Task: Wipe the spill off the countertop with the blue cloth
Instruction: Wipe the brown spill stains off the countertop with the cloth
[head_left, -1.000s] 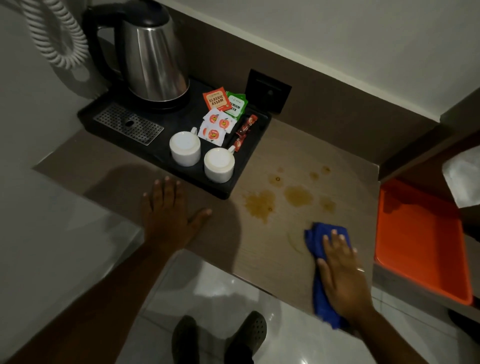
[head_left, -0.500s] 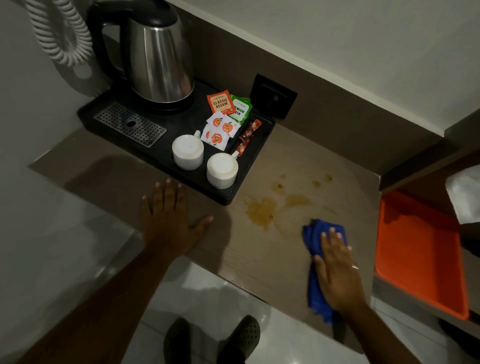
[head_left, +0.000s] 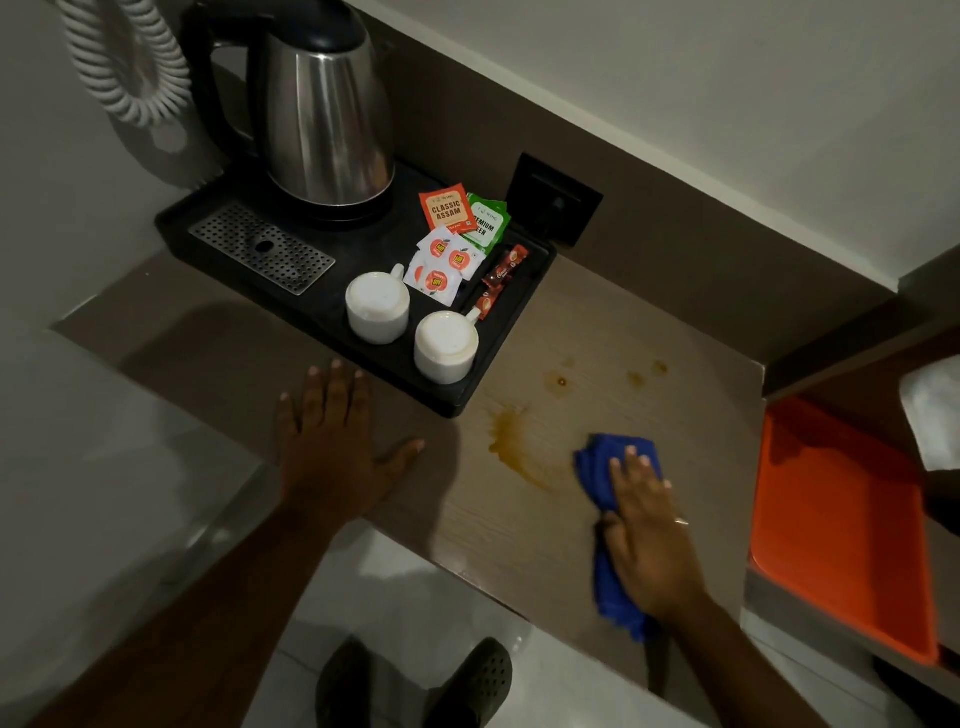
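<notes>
A brown spill (head_left: 511, 441) stains the wooden countertop (head_left: 519, 525), with smaller brown drops (head_left: 561, 382) further back. The blue cloth (head_left: 602, 462) lies just right of the main stain, and its tail (head_left: 615, 597) hangs toward the front edge. My right hand (head_left: 644, 525) presses flat on the cloth with straight fingers. My left hand (head_left: 332, 441) rests flat on the countertop, fingers spread, left of the spill and in front of the black tray.
A black tray (head_left: 452, 400) holds a steel kettle (head_left: 324, 119), two white cups (head_left: 447, 345), and tea sachets (head_left: 447, 208). An orange tray (head_left: 841, 525) sits on a lower shelf at right. A wall socket (head_left: 553, 200) is behind. The countertop's front edge runs under my wrists.
My right hand has pushed the cloth leftward over the spill. The right-hand patches of the stain are gone and the main patch is smeared thinner. My left hand stays put.
</notes>
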